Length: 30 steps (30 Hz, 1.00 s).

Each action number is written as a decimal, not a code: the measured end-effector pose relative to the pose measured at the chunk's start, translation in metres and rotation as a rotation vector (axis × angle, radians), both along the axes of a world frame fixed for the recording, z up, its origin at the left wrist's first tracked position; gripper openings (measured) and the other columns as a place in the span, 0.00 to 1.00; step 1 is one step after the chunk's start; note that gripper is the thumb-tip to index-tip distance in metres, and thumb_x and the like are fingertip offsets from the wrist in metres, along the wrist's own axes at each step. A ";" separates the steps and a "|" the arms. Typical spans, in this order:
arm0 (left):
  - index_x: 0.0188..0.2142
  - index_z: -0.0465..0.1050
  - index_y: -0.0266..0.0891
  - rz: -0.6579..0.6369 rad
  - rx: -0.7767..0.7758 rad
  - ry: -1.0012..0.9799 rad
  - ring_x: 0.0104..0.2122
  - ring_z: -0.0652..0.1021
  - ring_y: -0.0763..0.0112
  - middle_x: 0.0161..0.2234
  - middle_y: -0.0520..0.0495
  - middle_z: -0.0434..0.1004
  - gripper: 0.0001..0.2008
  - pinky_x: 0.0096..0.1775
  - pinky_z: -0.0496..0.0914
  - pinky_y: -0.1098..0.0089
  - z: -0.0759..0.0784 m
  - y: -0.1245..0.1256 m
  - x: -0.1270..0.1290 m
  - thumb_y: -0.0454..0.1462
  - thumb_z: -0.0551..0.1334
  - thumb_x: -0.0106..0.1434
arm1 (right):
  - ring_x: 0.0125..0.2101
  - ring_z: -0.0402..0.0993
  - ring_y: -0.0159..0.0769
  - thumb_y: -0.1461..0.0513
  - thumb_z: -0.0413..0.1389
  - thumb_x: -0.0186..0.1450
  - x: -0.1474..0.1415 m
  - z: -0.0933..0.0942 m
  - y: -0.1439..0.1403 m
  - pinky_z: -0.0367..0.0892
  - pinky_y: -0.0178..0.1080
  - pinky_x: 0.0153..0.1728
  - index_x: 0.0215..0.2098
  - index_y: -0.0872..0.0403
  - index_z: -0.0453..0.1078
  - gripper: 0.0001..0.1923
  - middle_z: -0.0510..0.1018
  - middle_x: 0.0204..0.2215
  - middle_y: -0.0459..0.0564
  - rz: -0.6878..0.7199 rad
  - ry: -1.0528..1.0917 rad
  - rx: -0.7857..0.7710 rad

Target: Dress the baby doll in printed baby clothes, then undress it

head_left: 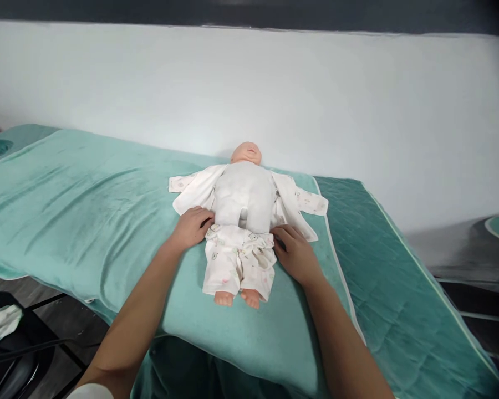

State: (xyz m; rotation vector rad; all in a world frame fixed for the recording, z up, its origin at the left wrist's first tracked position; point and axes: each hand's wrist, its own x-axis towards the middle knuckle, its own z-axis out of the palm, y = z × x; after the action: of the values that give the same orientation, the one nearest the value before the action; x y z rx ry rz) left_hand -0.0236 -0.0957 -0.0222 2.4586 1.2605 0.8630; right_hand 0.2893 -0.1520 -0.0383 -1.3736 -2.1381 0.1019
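A baby doll [244, 191] lies on its back with its head toward the wall, its soft white cloth body bare in front. An open white jacket [199, 188] is spread under it, sleeves out to both sides. White printed trousers [222, 257] cover its lower legs up to about the thighs, and the feet show below the cuffs. At the waistband's left side my left hand [192, 228] is closed, fingers curled on the cloth. My right hand [296, 254] grips the waistband's right side, thumb and fingertips partly hidden.
A light green sheet [108, 205] with wrinkles covers the bed under the doll. Darker quilted green bedding [378, 266] extends to the right. Behind stands a white wall [249, 88]. A black chair [20, 338] holding a white cloth [2, 324] is at lower left.
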 end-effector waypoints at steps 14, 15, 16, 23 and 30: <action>0.36 0.75 0.38 0.007 -0.458 -0.518 0.30 0.71 0.72 0.29 0.51 0.73 0.12 0.34 0.64 0.71 0.009 -0.003 0.003 0.45 0.64 0.63 | 0.37 0.72 0.40 0.62 0.54 0.70 -0.005 0.006 -0.005 0.66 0.42 0.39 0.39 0.50 0.70 0.04 0.75 0.36 0.49 0.010 0.315 -0.009; 0.36 0.75 0.38 -0.028 -0.505 -0.560 0.30 0.70 0.73 0.29 0.51 0.72 0.13 0.34 0.63 0.72 0.010 -0.003 0.002 0.46 0.65 0.62 | 0.37 0.72 0.38 0.62 0.54 0.70 -0.007 0.008 -0.007 0.66 0.42 0.39 0.39 0.49 0.70 0.03 0.75 0.36 0.49 0.041 0.393 -0.020; 0.36 0.76 0.37 -0.071 -0.547 -0.578 0.30 0.70 0.73 0.30 0.51 0.72 0.14 0.34 0.63 0.72 0.012 -0.004 0.002 0.47 0.67 0.61 | 0.38 0.72 0.38 0.62 0.56 0.70 -0.008 0.010 -0.008 0.67 0.41 0.39 0.39 0.49 0.71 0.02 0.75 0.37 0.48 0.068 0.454 -0.029; 0.37 0.78 0.39 -0.350 -0.635 -0.435 0.35 0.68 0.72 0.38 0.49 0.68 0.13 0.39 0.64 0.71 0.023 -0.002 -0.006 0.44 0.70 0.58 | 0.44 0.70 0.40 0.62 0.63 0.65 -0.014 0.011 -0.009 0.66 0.43 0.46 0.43 0.47 0.70 0.09 0.72 0.42 0.49 0.203 0.553 -0.086; 0.39 0.74 0.39 -0.425 -0.614 -0.420 0.40 0.68 0.70 0.45 0.46 0.65 0.14 0.43 0.65 0.70 0.026 -0.006 -0.008 0.45 0.70 0.59 | 0.41 0.69 0.39 0.62 0.63 0.66 -0.012 0.011 -0.007 0.65 0.43 0.43 0.37 0.49 0.67 0.08 0.71 0.38 0.49 0.244 0.487 -0.091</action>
State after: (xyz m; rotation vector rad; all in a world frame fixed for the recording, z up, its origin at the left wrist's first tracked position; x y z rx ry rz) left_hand -0.0312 -0.1017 0.0039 1.8262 0.6790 0.6898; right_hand 0.2773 -0.1589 -0.0272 -0.9988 -1.8866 0.5748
